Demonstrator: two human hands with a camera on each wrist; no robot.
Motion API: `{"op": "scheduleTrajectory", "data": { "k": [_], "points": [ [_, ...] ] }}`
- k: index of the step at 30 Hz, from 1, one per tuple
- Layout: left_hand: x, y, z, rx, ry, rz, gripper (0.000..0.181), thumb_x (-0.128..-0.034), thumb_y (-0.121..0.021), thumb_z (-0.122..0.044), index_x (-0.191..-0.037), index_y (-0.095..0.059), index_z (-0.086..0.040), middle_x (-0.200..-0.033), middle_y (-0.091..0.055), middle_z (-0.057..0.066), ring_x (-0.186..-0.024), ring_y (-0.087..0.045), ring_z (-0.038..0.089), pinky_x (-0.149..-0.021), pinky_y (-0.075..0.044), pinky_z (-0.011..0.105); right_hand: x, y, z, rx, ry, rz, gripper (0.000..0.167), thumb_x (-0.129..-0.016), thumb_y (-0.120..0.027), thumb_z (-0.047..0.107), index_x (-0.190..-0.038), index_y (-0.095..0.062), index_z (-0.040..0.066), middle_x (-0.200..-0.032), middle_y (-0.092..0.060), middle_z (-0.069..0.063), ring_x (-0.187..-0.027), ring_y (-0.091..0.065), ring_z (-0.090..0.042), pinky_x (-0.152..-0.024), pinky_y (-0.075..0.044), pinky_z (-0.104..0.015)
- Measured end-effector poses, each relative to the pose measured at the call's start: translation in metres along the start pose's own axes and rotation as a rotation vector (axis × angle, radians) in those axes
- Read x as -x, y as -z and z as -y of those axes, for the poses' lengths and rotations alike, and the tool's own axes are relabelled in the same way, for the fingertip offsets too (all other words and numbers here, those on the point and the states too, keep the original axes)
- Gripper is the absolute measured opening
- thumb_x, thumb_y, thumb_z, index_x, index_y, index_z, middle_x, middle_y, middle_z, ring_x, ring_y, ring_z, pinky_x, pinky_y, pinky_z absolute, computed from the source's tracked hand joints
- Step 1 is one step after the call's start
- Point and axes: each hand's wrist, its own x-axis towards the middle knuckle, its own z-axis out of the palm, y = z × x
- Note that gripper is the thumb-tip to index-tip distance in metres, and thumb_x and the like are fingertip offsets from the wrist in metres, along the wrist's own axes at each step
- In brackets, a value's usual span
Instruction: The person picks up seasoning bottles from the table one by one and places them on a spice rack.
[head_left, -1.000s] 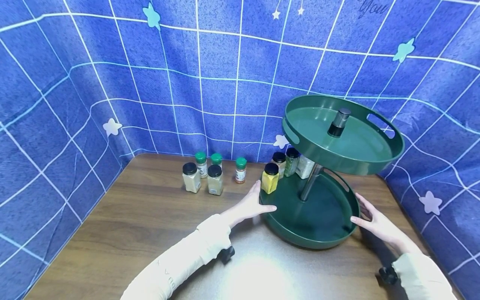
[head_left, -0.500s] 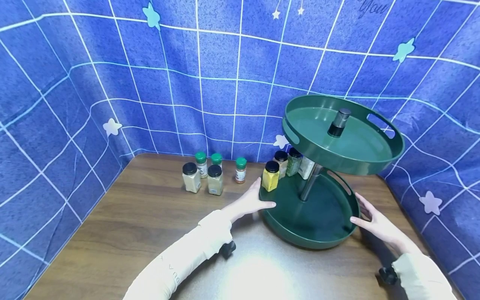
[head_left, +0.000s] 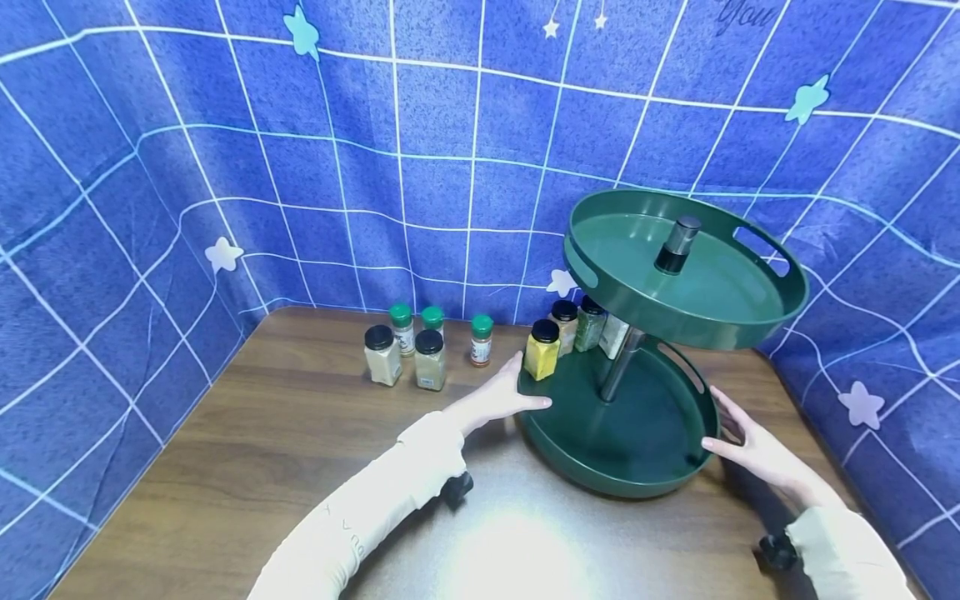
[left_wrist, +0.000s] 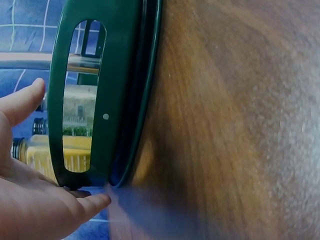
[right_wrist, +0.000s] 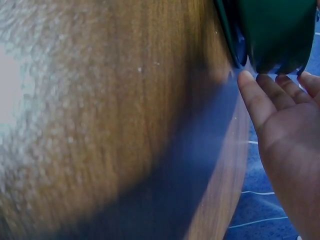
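A green two-tier turntable tray has a round upper tier (head_left: 690, 258) and a lower tier (head_left: 622, 483) joined by a metal post (head_left: 622, 367). On the lower tier stand a yellow spice jar (head_left: 542, 354), a beige one (head_left: 566, 337), a green-flecked one (head_left: 591, 329) and a whitish one (head_left: 613, 335), partly hidden by the upper tier. My left hand (head_left: 498, 397) touches the lower tier's left rim, thumb spread from the fingers. Across from it, my right hand (head_left: 757, 446) has extended fingers on the right outer wall; in the right wrist view its fingertips (right_wrist: 244, 76) meet the wall.
Left of the tray, on the wooden table (head_left: 300, 467), stand two black-capped jars (head_left: 384, 362) and several green-capped bottles (head_left: 481, 346). A blue checked cloth (head_left: 337, 192) with stars hangs behind and along both sides.
The lower tier has turned slightly: its jars have shifted rightward, the yellow one also a bit toward the back. My left hand has moved slightly backward along the rim. The right hand has barely moved.
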Motion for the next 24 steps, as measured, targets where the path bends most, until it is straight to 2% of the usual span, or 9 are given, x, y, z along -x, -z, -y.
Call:
{"op": "scheduleTrajectory", "data": {
  "k": [5, 17, 24],
  "points": [
    [0.001, 0.002, 0.0, -0.012, 0.019, 0.016, 0.102, -0.0811, -0.071, -0.042, -0.152, -0.005, -0.007, -0.158, -0.009, 0.011, -0.145, -0.009, 0.023, -0.117, -0.015, 0.041, 0.001, 0.0, -0.002, -0.013, -0.001, 0.006, 0.082, -0.091, -0.061, 0.012, -0.152, -0.006, 0.008, -0.145, -0.022, -0.037, -0.124, -0.027, -0.06, -0.085, -0.031, 0.0],
    [0.003, 0.009, 0.0, 0.004, -0.009, -0.001, 0.098, -0.0807, -0.072, -0.039, -0.151, -0.012, -0.006, -0.157, -0.017, 0.013, -0.144, -0.016, 0.025, -0.116, -0.017, 0.044, 0.002, -0.003, -0.005, -0.067, -0.002, 0.004, 0.081, -0.091, -0.061, 0.009, -0.152, -0.007, 0.008, -0.146, -0.02, -0.038, -0.124, -0.023, -0.061, -0.086, -0.031, 0.0],
    [0.014, 0.02, -0.007, -0.034, 0.003, -0.02, 0.097, -0.0805, -0.072, -0.04, -0.151, -0.014, -0.008, -0.157, -0.016, 0.011, -0.144, -0.016, 0.026, -0.115, -0.019, 0.044, 0.002, -0.004, -0.004, -0.058, 0.005, -0.004, 0.08, -0.091, -0.06, 0.009, -0.152, -0.007, 0.008, -0.146, -0.021, -0.037, -0.124, -0.025, -0.059, -0.087, -0.032, -0.001]
  ]
}}
